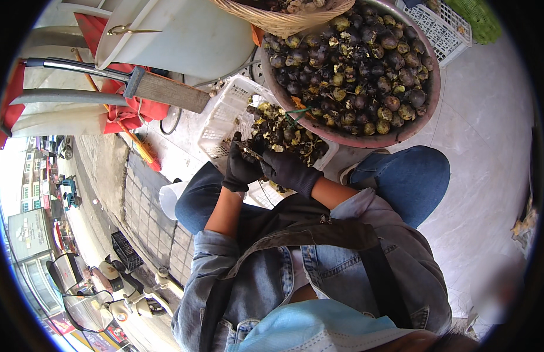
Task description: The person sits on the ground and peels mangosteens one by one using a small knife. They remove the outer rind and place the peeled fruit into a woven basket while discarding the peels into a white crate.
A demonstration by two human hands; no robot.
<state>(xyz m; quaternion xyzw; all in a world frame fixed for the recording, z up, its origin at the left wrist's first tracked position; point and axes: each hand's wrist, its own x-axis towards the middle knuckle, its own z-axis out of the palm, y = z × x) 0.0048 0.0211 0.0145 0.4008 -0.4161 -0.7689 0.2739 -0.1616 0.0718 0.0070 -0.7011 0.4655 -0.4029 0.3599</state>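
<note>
My left hand (242, 168), in a black glove, is curled around a dark husked fruit (257, 144) that is mostly hidden by the fingers. Against it, my right hand (288, 170), also gloved, grips what looks like a thin blade (249, 151); its handle is covered by the glove. Both hands meet over a white plastic crate (214, 127). Inside lie blackened and yellow-green husk pieces (283, 130). Just beyond the crate, a wide pinkish tub (432, 94) is heaped with dark round fruits (364, 66), which look like walnuts in their husks.
A wicker basket (289, 20) overlaps the tub's far rim. At left stand a large pale plastic container (201, 39), a long-handled tool with a flat wooden head (170, 90) and an orange broom (146, 152). A white crate (448, 37) is at upper right. Scooters (126, 303) stand on the street.
</note>
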